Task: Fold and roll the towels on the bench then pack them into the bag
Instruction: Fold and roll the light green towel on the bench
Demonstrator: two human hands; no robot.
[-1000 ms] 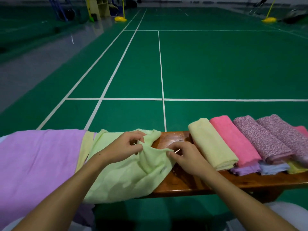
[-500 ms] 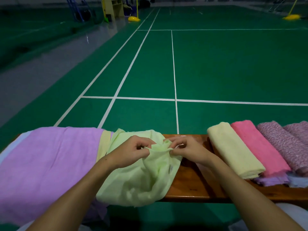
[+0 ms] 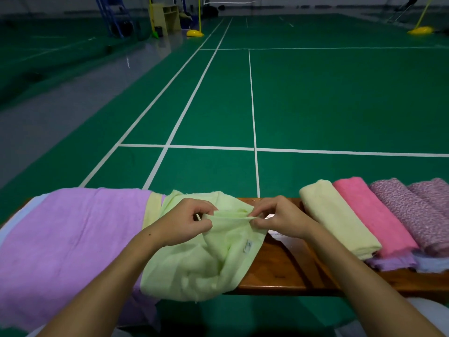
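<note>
A light green towel (image 3: 201,261) lies crumpled on the wooden bench (image 3: 279,271) and hangs over its near edge. My left hand (image 3: 187,221) pinches its upper edge on the left. My right hand (image 3: 279,220) pinches the same edge on the right, and the short stretch of cloth between them is taut. To the right lie rolled towels side by side: a pale yellow one (image 3: 340,220), a pink one (image 3: 374,215) and two speckled mauve ones (image 3: 413,212). No bag is in view.
A purple towel (image 3: 68,244) covers the bench's left part, with a yellow cloth strip (image 3: 151,210) and a pale blue edge (image 3: 14,224) showing under it. Lilac and blue cloth ends (image 3: 413,262) stick out under the rolls. Beyond the bench stretches a green court floor.
My right hand has moved up from the bench to the towel's upper edge beside my left hand. Both hands have drawn that edge taut between them. My head has turned left.
</note>
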